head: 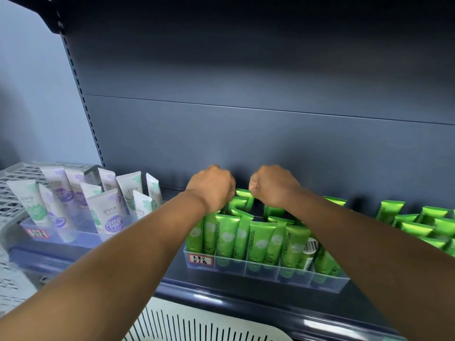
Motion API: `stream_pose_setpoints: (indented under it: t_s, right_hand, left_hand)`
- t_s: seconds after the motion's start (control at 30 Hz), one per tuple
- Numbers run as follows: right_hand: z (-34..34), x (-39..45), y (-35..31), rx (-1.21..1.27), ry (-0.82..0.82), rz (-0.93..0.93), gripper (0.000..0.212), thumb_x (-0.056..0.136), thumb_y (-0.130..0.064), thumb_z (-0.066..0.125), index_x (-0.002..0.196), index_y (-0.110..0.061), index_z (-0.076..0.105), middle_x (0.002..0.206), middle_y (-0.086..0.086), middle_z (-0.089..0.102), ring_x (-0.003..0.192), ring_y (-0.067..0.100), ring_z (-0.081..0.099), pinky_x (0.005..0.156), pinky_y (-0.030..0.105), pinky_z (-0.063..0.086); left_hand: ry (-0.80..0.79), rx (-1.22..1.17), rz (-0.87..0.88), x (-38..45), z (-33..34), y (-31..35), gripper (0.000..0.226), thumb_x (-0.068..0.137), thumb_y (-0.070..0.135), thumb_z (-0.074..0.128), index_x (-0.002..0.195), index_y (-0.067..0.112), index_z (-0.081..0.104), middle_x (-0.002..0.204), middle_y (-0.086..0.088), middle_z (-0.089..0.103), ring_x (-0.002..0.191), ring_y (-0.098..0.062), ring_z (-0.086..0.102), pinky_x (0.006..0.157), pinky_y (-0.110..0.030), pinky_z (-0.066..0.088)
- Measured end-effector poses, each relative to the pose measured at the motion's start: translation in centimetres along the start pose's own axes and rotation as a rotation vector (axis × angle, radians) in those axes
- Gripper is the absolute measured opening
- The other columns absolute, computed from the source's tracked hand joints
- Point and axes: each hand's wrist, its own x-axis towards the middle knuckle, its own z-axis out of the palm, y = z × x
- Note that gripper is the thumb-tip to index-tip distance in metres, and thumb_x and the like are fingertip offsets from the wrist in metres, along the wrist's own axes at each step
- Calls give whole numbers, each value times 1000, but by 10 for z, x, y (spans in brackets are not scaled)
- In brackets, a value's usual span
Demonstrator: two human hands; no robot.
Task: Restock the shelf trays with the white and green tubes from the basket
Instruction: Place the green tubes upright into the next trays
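Hands reached together over the clear plastic divided tray [266,269] on the dark blue metal shelf [246,295]. The left hand [212,187] and right hand [273,184] were both curled at the tops of the upright glossy green tubes [227,236] in the back rows; whether either actually gripped a tube could not be told. White tubes with purple and green prints [108,214] stood in the neighbouring tray at left, beside a white perforated plastic basket [14,190].
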Motion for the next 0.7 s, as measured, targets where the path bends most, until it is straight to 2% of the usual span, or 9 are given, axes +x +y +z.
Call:
stream_pose_setpoints:
  t_s: [0.17,0.4,0.7]
  right_hand:
    - [-4,2,-2,21,9,-4,18,85,-16,53,87,-18,71,94,5,72,93,29,64,78,32,52]
    - [-4,4,-3,32,-4,-24,17,85,-16,55,86,-19,72,95,6,73,94,28,65,80,31,51]
    - [-3,1,-4,18,-27,-40,18,85,-17,55,88,-19,73,96,4,73,97,27,65,84,34,53]
  left_hand:
    - [2,-23,16,3,0,6,15,83,18,58,85,30,67,103,-6,60,107,-29,56,84,-34,46]
    - [8,-23,1,3,2,11,20,86,17,56,98,27,70,113,-8,57,108,-31,57,88,-34,45]
    - [19,-94,-21,8,10,8,18,83,19,63,94,29,72,108,-6,64,111,-27,55,87,-34,46]
